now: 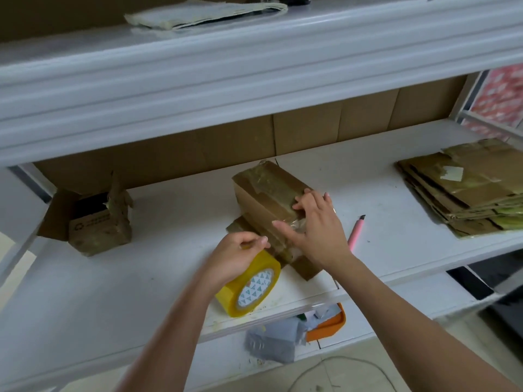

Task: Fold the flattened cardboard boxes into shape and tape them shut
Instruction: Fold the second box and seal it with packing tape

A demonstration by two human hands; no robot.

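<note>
Both my bare forearms reach up from the shelf's near edge. My left hand (237,257) curls over, thumb and fingers pinching together. My right hand (317,224) lies palm down, fingers spread and nearly straight, fingertips pressing forward.

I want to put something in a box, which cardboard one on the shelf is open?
The small box at the shelf's left: its flaps stand up. The middle box is taped; the right stack lies flat.
</note>
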